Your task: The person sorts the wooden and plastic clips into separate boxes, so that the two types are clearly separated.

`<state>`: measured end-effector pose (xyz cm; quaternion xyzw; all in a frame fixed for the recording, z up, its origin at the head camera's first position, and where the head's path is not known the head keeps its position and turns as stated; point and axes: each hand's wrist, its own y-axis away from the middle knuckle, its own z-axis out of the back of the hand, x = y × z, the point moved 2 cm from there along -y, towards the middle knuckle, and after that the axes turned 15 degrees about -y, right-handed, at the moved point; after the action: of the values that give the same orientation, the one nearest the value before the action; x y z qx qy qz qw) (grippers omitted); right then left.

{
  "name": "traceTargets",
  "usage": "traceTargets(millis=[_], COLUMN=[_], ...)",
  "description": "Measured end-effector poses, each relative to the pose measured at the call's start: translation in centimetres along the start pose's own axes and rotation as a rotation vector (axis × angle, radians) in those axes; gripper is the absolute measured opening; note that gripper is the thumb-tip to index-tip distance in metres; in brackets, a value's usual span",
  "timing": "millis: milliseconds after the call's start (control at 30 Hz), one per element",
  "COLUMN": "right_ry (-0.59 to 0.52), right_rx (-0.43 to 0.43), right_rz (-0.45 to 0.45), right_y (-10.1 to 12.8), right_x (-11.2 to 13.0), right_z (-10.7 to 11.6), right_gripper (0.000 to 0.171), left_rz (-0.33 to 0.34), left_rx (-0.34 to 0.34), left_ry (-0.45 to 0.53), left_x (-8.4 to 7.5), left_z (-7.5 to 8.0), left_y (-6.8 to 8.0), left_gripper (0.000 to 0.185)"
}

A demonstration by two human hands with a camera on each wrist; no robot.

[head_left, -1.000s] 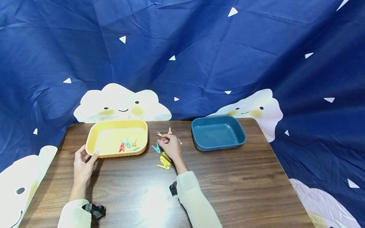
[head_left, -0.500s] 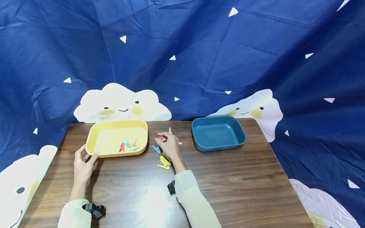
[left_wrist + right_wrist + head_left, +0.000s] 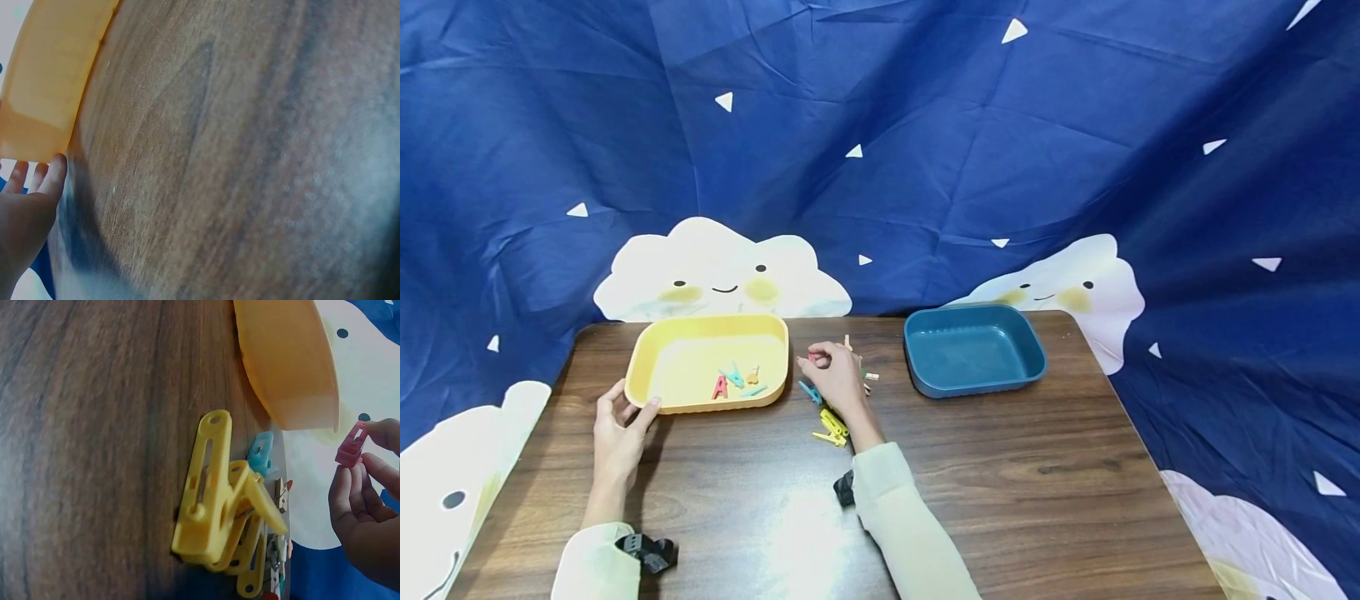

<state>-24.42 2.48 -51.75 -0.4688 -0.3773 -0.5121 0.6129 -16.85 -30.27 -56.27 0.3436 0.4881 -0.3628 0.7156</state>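
- The left hand is half curled, thumb and fingers about the near corner of the yellow tray; too hard a push or pull could slide or tip the tray.
- Yellow clips lie heaped on the table, just left of the right wrist; a low sweep of that wrist might scatter them.
- The right hand has thumb and forefinger nearly closed, pinching a red clip at its tips, its other fingers bent. So slight a pinch could let the clip twist or slip out.
- A blue clip lies below the right fingertips; a dipping finger could nudge it.
- Wooden clips lie beside and beyond the right hand, partly hidden by it, so a knuckle could catch one unseen.
- Left of the right hand, the yellow tray holds a few loose clips; its raised rim could knock the pinched clip if carried too low.
- The blue tray sits right of the right hand, apart from it.
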Motion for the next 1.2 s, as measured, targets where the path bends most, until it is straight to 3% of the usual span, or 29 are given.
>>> traceTargets(millis=[500,1200], right_ry=[-0.084,-0.099], right_rx=[-0.007,0.042], right_rz=[-0.023,-0.050], right_y=[-0.9,-1.4], right_x=[1.6,2.6], right_z=[-1.6,-4.0], right_gripper=[0.029,0.030], left_rz=[0.001,-0.011], left_rx=[0.016,0.017], left_ry=[-0.035,-0.046], left_x=[0.0,-0.2], left_z=[0.2,0.1], left_y=[0.0,0.1], left_gripper=[0.073,0.072])
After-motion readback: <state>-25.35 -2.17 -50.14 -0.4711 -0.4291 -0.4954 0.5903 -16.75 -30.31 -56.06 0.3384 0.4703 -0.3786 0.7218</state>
